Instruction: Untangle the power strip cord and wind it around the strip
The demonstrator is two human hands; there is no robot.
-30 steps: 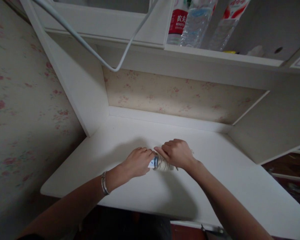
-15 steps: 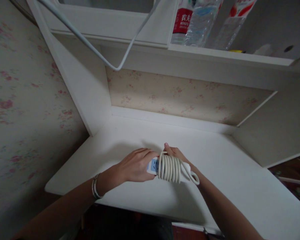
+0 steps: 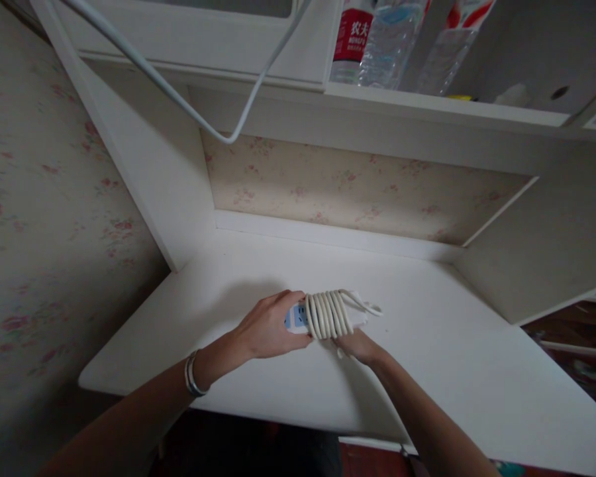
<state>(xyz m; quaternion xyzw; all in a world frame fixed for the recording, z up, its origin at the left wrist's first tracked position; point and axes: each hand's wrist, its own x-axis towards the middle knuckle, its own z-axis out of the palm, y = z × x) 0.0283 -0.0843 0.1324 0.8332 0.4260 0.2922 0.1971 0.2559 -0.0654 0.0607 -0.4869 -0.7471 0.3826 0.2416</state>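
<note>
A white power strip [image 3: 298, 317] with blue sockets is held just above a white desk [image 3: 258, 278]. Its white cord [image 3: 328, 313] is wound round it in several tight turns, and a loose loop of cord sticks out to the right. My left hand [image 3: 268, 328] grips the strip's left end, fingers curled round it. My right hand [image 3: 355, 344] is under the wound part with its fingers wrapped up behind the coil. A metal bracelet [image 3: 193, 374] sits on my left wrist.
A white shelf [image 3: 427, 106] above the desk carries plastic water bottles [image 3: 377, 40]. A white cable [image 3: 179, 99] hangs in a V from the top. Floral wallpaper [image 3: 54, 232] covers the left wall and the back of the desk alcove. White side panels flank the desk.
My right hand has gone from on top of the coil, round its far side, to underneath it. The loose loop now lies at the upper right of the strip.
</note>
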